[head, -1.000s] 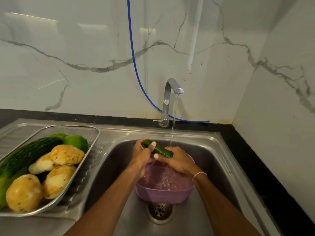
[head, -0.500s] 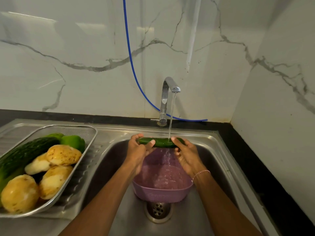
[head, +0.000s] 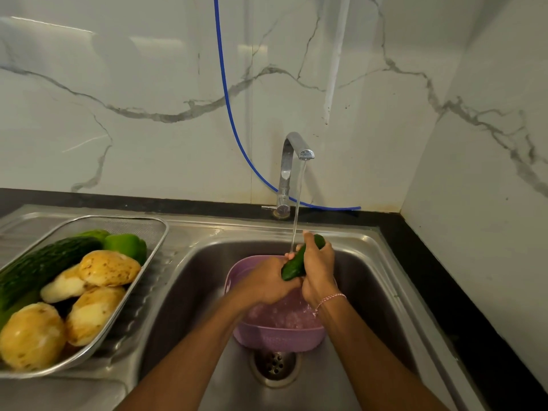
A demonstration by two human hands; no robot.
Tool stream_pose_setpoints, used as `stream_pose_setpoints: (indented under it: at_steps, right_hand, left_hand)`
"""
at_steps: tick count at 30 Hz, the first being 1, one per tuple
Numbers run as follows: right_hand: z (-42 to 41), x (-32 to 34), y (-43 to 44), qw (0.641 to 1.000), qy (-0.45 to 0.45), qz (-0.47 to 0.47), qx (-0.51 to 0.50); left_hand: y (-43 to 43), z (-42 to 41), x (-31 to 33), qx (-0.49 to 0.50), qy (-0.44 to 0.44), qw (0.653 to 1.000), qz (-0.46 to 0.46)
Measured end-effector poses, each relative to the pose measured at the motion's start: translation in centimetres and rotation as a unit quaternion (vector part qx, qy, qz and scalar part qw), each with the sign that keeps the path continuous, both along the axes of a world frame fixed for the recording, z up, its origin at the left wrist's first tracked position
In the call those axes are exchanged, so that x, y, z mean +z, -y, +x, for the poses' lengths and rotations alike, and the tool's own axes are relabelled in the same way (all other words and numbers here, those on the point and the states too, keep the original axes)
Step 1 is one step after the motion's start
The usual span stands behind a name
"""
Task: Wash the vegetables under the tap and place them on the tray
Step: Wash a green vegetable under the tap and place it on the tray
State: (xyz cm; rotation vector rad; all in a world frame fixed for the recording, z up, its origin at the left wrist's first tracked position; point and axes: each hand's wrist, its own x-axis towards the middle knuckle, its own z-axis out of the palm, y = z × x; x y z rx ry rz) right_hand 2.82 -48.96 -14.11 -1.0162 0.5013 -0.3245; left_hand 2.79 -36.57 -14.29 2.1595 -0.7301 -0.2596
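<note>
- Steel sink (head: pixel 370 292) fills the near half of the view, with its round drain (head: pixel 275 364) at 6 o'clock between the two forearms.
- At 12 o'clock of the drain, just beyond it, a purple plastic colander (head: pixel 278 336) stands in the basin with water splashing inside.
- Over the colander both hands hold a dark green cucumber (head: pixel 293 266), tilted with its upper end toward 1 o'clock.
- Left hand (head: pixel 267 281): fingers clenched round the cucumber's lower end.
- Right hand (head: pixel 318 271): fingers wrapped round the upper part, the tip poking out above them. A pink-and-white bracelet (head: pixel 329 301) sits on that wrist.
- At 9 o'clock of the basin, on the ribbed drainer, a steel mesh tray (head: pixel 160 232) holds pale yellow potatoes (head: pixel 108 268) and a long, dark, bumpy gourd (head: pixel 44 265). A green pepper (head: pixel 126 246) lies at the tray's far end.
- Black surface (head: pixel 444 262) borders the sink at 12 and 3 o'clock.
- At 12 o'clock of the basin the chrome tap (head: pixel 289 161) is running. Its thin stream (head: pixel 298 203) falls onto the cucumber by the right hand's fingertips.
- Blue hose (head: pixel 228 105) drops down the wall and passes behind the tap's base toward 3 o'clock.
- White grey-veined marble wall (head: pixel 148 84) closes the back and the right side.
</note>
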Motion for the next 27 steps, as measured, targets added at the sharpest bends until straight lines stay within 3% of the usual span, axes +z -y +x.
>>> stream_pose_setpoints:
  at_steps: [3,5,8,10,13,18,20,24,27]
  right_hand:
    - [-0.3,0.5,0.2,0.997,0.020,0.057,0.045]
    - [-0.8,0.5,0.3,0.989,0.047,0.087,0.108]
    - [-1.3,0.1,0.4,0.974,0.076,0.133,0.169]
    - [-1.5,0.2,0.3,0.961,0.093,0.151,0.210]
    - [-1.0,0.4,0.1,0.970,0.095,0.121,0.190]
    - [0.3,-0.7,0.4,0.997,0.042,0.056,0.020]
    - [0.4,-1.2,0.5,1.000,0.010,0.026,0.006]
    - [0.0,-1.3,0.8,0.999,-0.026,0.021,0.005]
    - [-0.4,-0.9,1.7,0.999,-0.041,0.029,0.016]
  left_hand:
    - [-0.2,-0.1,0.7,0.016,-0.040,0.999,-0.005]
    - [-0.4,-0.3,1.3,0.046,-0.113,0.992,-0.025]
    - [-0.7,-0.5,1.7,0.102,-0.253,0.959,-0.075]
    - [-1.2,-0.5,1.6,0.103,-0.276,0.950,-0.105]
    - [-1.7,-0.3,0.7,0.074,-0.238,0.960,-0.127]
    - [-1.6,-0.2,0.2,-0.003,-0.204,0.971,-0.121]
    - [-1.6,0.1,0.0,-0.014,-0.177,0.980,-0.091]
    - [-1.6,0.2,-0.3,0.003,-0.033,0.999,0.008]
    - [-1.6,0.5,-0.2,-0.012,-0.024,1.000,0.003]
